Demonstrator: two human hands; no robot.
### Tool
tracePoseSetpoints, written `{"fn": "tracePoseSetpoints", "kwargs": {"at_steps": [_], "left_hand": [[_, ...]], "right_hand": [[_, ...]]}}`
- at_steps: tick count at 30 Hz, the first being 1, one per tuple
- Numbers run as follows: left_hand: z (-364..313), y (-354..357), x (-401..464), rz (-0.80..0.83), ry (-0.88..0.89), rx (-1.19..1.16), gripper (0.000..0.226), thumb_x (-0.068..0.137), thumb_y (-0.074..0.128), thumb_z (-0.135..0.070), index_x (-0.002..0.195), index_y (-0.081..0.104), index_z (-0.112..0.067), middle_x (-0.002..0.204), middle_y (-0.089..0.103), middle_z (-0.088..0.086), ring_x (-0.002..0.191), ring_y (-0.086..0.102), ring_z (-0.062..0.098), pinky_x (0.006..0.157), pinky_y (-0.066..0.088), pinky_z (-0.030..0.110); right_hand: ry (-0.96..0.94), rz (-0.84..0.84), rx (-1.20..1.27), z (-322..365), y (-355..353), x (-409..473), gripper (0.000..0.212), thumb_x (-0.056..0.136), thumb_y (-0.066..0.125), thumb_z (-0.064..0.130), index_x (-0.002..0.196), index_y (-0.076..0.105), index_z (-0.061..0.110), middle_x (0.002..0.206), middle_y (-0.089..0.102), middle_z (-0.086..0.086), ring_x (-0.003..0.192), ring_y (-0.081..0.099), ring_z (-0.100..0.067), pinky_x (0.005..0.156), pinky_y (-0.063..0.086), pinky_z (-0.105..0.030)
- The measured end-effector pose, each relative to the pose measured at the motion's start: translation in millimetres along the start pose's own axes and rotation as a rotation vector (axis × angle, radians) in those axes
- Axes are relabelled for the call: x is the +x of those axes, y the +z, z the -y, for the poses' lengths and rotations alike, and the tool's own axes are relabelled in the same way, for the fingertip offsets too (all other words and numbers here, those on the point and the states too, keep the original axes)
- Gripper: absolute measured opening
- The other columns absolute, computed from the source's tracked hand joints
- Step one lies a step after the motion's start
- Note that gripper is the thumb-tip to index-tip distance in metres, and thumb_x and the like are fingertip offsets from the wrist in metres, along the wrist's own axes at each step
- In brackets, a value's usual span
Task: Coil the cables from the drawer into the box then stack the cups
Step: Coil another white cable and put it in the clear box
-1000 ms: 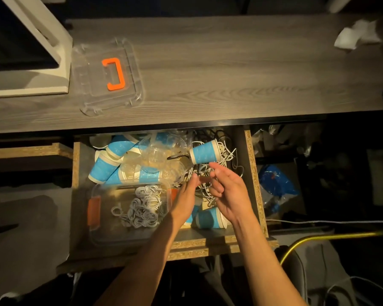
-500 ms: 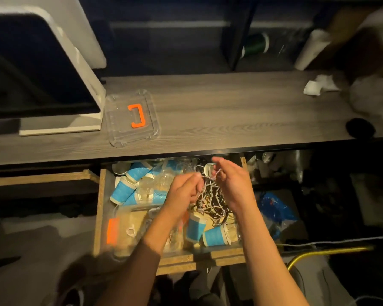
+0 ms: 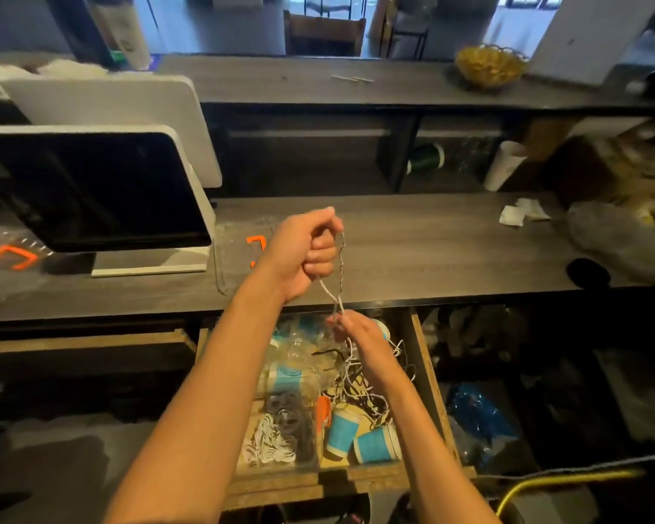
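Left hand (image 3: 307, 255) is gripping the cable (image 3: 339, 274) in a fist at frame centre, above the desk (image 3: 432, 240). Right hand (image 3: 360, 332) is pinching it just below, over the drawer (image 3: 428, 376). Cable is running near-vertical between both hands; the tangle is lying beneath the right.

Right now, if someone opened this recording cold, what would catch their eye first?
Probably the two bare hands in the middle, stretching a thin white braided cable between them: the left hand in a fist over the grey wooden counter, the right hand pinching lower down. Below lies the open wooden drawer, cluttered with blue paper cups and tangled cables.
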State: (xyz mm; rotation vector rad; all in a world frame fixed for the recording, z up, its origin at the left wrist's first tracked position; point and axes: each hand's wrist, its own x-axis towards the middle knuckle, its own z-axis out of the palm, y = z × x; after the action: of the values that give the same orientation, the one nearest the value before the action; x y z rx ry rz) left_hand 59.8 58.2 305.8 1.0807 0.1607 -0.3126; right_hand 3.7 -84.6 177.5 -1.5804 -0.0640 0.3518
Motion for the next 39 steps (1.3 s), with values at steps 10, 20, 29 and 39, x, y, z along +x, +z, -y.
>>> {"fn": "tracePoseSetpoints", "kwargs": {"at_steps": [10, 20, 29, 39], "left_hand": [[51.4, -24.2, -4.4, -0.074, 0.054, 0.040, 0.077, 0.101, 0.013, -0.062, 0.116, 0.062, -0.004, 0.098, 0.070, 0.008, 0.091, 0.064, 0.018, 0.080, 0.048, 0.034], [68.5, -14.8, -21.4, -0.136, 0.148, 0.089, 0.037, 0.104, 0.041, -0.036, 0.077, 0.050, -0.013, 0.050, 0.032, -0.007, 0.046, 0.032, 0.011, 0.053, 0.031, 0.027], [4.1, -24.2, -19.6, -0.004, 0.150, -0.303, 0.034, 0.104, 0.039, -0.035, 0.085, 0.055, -0.013, 0.045, 0.025, -0.008, 0.035, 0.022, 0.004, 0.036, 0.021, 0.018], [-21.9, -57.5, -34.9, -0.284, 0.205, 0.822, 0.043, 0.106, 0.038, -0.036, 0.099, 0.073, -0.013, 0.061, 0.062, 0.001, 0.050, 0.050, 0.011, 0.049, 0.039, 0.024]], "right_hand": [[-0.114, -0.016, 0.470, 99.5, 12.8, 20.9, 0.033, 0.105, 0.036, 0.020, 0.076, 0.052, 0.017, 0.060, 0.037, 0.003, 0.055, 0.034, -0.010, 0.055, 0.029, -0.026], [0.022, -0.094, 0.461, 131.1, -3.4, 68.8, 0.032, 0.105, 0.041, 0.031, 0.106, 0.063, 0.008, 0.069, 0.058, -0.001, 0.066, 0.057, -0.014, 0.069, 0.047, -0.029], [0.100, 0.321, 0.143, 45.4, 25.2, 17.1, 0.062, 0.100, 0.030, 0.053, 0.102, 0.064, 0.001, 0.070, 0.058, -0.009, 0.073, 0.059, -0.025, 0.070, 0.048, -0.027], [-0.157, -0.175, 0.337, 108.3, -20.4, 19.3, 0.038, 0.104, 0.040, 0.028, 0.076, 0.062, 0.019, 0.057, 0.033, 0.005, 0.051, 0.027, -0.010, 0.049, 0.022, -0.026]]}}
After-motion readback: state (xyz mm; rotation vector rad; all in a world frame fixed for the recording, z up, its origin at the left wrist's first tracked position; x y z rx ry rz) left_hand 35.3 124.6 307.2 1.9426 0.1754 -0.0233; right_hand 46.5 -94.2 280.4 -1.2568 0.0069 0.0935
